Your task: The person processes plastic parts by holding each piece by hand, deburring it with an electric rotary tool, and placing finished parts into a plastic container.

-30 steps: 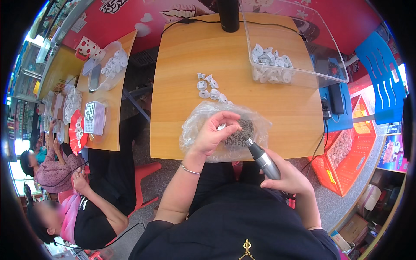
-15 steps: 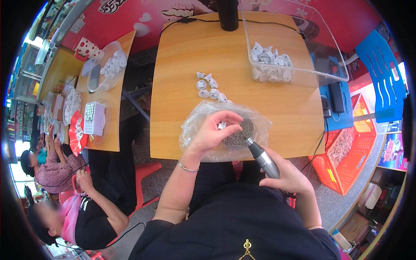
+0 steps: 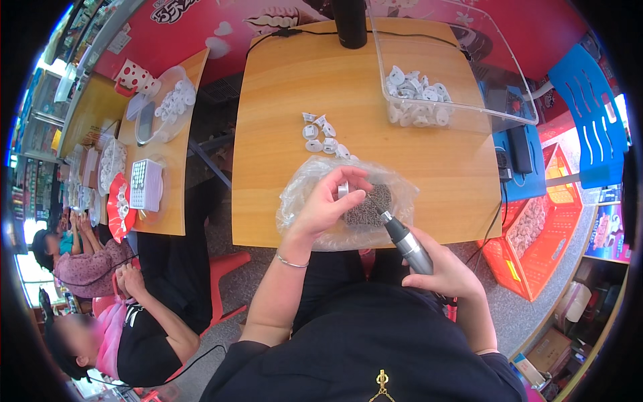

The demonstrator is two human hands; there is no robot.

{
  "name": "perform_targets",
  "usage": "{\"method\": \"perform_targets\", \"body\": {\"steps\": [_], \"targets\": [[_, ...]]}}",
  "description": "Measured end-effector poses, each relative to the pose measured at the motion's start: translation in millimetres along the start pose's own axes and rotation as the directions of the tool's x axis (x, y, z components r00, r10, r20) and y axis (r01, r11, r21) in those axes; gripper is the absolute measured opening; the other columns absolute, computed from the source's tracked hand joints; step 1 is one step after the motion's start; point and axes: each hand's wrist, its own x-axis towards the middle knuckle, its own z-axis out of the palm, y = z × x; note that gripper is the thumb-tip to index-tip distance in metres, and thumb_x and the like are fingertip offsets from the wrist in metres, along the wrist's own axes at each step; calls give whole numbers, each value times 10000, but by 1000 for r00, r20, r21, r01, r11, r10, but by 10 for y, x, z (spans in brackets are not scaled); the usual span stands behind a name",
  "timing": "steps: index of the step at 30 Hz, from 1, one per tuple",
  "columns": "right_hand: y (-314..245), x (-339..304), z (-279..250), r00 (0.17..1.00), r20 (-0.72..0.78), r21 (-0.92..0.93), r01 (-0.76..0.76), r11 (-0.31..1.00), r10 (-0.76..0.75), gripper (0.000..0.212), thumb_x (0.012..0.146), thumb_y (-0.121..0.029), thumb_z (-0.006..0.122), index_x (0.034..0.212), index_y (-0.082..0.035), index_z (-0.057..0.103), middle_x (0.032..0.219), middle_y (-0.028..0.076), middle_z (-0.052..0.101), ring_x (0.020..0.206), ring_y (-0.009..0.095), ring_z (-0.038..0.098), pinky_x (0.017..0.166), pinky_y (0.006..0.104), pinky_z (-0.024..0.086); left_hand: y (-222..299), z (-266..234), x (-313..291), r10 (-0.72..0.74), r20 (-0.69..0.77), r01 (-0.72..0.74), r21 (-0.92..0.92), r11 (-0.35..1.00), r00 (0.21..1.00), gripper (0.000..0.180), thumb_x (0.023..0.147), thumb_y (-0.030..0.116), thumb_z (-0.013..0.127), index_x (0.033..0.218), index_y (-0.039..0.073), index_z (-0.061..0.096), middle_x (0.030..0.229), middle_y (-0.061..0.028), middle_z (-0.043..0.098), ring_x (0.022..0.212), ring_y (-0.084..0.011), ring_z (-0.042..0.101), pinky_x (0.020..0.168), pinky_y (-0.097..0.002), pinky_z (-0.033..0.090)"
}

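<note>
My left hand (image 3: pixel 320 206) is closed around a small white plastic part (image 3: pixel 343 190), which its fingers partly hide. My right hand (image 3: pixel 443 269) grips a grey and black electric screwdriver (image 3: pixel 410 249). The driver's tip points away from me, up toward my left fingertips. Below both hands a clear plastic bag (image 3: pixel 298 187) lies spread at the near edge of the table, with a heap of small dark screws (image 3: pixel 364 216) on it. Just beyond the bag sit several loose white plastic parts (image 3: pixel 329 145).
A clear bin (image 3: pixel 462 110) of white parts stands at the far right, near a black cylinder (image 3: pixel 351 27). Right of the wooden table (image 3: pixel 281 80) are a blue chair (image 3: pixel 593 120) and an orange crate (image 3: pixel 529 268). People sit at a side table (image 3: pixel 173 201) on the left.
My left hand has shifted slightly left and up with the white part, its fingers tilted differently. The screwdriver in my right hand is nearly where it was.
</note>
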Motion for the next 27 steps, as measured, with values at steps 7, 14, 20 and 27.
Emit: {"method": "perform_targets", "body": {"steps": [7, 14, 20, 27], "targets": [[51, -31, -6, 1000, 4, 62, -3, 998, 3, 866, 741, -216, 784, 1423, -16, 288, 1124, 120, 526, 867, 173, 561, 799, 318, 479, -97, -76, -91, -106, 47, 112, -172, 979, 993, 243, 951, 138, 530, 1171, 56, 470, 1080, -94, 594, 850, -110, 566, 718, -205, 458], [19, -58, 6, 1000, 4, 81, 1, 997, -1, 874, 733, -224, 793, 1420, -16, 294, 1102, 114, 533, 865, 172, 562, 789, 319, 476, -191, -72, -164, -27, 6, 26, -430, 902, 1000, 253, 966, 194, 516, 1176, 69, 450, 1144, -159, 594, 1106, -304, 597, 799, -271, 539], [43, -79, 21, 1000, -7, 89, 22, 996, -21, 892, 722, -227, 808, 1425, -28, 297, 1041, 96, 546, 837, 144, 554, 765, 291, 470, -160, 27, -170, -8, 20, 16, -420, 907, 1000, 271, 963, 197, 524, 1158, 10, 514, 1170, -170, 589, 1067, -275, 615, 836, -274, 542], [18, -100, 43, 999, 3, 72, 38, 997, -38, 905, 717, -207, 815, 1436, -52, 287, 977, 80, 565, 797, 121, 547, 743, 270, 463, -265, 24, -148, -87, -15, 54, -676, 735, 996, 338, 971, 178, 497, 1219, -52, 506, 1124, -159, 600, 1103, -305, 589, 899, -302, 549]]}}
